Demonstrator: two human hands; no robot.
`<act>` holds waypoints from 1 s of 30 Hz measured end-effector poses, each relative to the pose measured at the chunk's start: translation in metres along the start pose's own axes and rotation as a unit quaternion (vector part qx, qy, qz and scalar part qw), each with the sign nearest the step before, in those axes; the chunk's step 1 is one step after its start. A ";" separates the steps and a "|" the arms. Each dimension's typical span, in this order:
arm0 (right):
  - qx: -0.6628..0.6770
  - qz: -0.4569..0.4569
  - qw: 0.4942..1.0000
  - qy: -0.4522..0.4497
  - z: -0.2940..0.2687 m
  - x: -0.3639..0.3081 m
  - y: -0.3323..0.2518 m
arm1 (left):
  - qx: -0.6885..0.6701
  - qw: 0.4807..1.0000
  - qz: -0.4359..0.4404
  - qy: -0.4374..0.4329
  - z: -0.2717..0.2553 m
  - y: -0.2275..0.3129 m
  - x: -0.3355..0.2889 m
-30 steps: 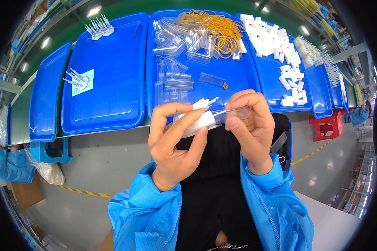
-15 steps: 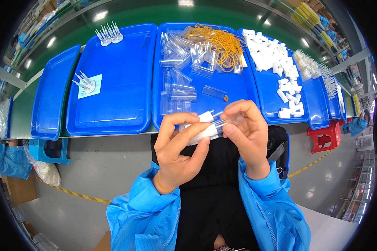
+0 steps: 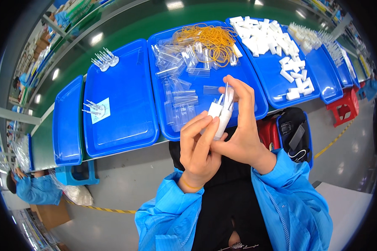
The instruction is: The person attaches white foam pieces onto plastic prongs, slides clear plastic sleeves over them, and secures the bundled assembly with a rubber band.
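Fingers of my left hand (image 3: 201, 152) are closed round a white block-like piece (image 3: 224, 119) in front of my chest. Thin pale rods stick out of its upper end, and clear plastic shows beside it. My right hand (image 3: 248, 136) wraps the same bundle from the other side, its thumb low and its forefinger up along the clear plastic. Palms and fingers hide part of the bundle. Just beyond the hands, clear plastic sleeves (image 3: 184, 100) lie in a blue tray (image 3: 171, 133), with a pile of yellow rubber bands (image 3: 207, 39) at its back.
White blocks (image 3: 264, 37) fill much of the tray on the right. On the left, a blue tray (image 3: 121, 134) holds pronged pieces (image 3: 105, 60) and another set on a paper slip (image 3: 106, 113). Below the table are a blue stool (image 3: 77, 173) and a red stool (image 3: 343, 111).
The bundle has turned from lying sideways to pointing up and away. My right hand has swung upright round it, and my left hand has shifted right. The whole view has tilted.
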State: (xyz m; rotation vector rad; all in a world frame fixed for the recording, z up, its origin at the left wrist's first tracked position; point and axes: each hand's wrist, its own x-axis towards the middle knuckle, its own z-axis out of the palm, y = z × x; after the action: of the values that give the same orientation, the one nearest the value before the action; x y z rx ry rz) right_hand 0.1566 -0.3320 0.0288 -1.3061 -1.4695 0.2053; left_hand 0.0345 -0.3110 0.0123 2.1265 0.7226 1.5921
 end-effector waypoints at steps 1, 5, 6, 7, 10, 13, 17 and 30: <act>0.021 0.014 1.000 0.015 0.001 -0.001 0.000 | -0.006 1.000 0.002 0.026 0.002 -0.001 -0.002; -0.091 -0.029 0.994 0.061 0.000 -0.004 -0.002 | -0.014 0.999 -0.017 0.050 0.006 -0.005 -0.008; -0.085 -0.003 0.995 0.042 0.000 -0.004 -0.004 | 0.005 0.999 -0.005 0.040 0.003 -0.006 -0.007; -0.080 0.023 0.996 0.022 -0.001 -0.003 -0.005 | 0.024 0.999 0.007 0.030 0.001 -0.007 -0.006; -0.031 0.046 0.998 -0.010 -0.007 -0.006 -0.011 | 0.031 0.999 -0.008 0.038 -0.003 -0.007 -0.010; -0.091 0.002 0.996 0.011 -0.007 -0.003 -0.014 | 0.028 0.998 0.017 0.050 -0.002 -0.009 -0.009; -0.073 -0.012 0.997 -0.011 -0.007 0.003 -0.003 | 0.041 0.998 0.008 0.043 -0.004 -0.012 -0.011; -0.141 -0.084 0.985 0.043 0.012 -0.003 -0.005 | 0.039 0.997 0.009 0.061 -0.011 -0.018 -0.010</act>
State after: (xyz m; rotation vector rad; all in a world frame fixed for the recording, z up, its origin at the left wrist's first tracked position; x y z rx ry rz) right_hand 0.1438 -0.3299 0.0260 -1.3878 -1.5648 -0.1744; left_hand 0.0188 -0.3027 -0.0031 2.1102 0.8179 1.7425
